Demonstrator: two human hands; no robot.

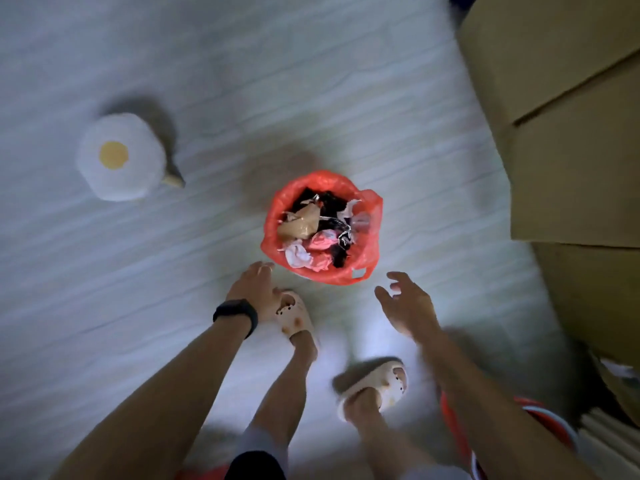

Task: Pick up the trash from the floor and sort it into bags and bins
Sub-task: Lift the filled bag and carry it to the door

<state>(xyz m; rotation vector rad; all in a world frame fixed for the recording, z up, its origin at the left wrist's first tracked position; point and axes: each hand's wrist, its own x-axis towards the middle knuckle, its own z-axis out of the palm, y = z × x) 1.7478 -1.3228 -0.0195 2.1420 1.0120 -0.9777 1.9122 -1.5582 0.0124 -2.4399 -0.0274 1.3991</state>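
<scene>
Head view: at frame centre a red bag [323, 227] stuffed with crumpled trash [313, 226] stands on the pale floor [242, 81]; just below it, left hand [254, 289] and right hand [408, 303] reach empty, fingers loosely spread
</scene>
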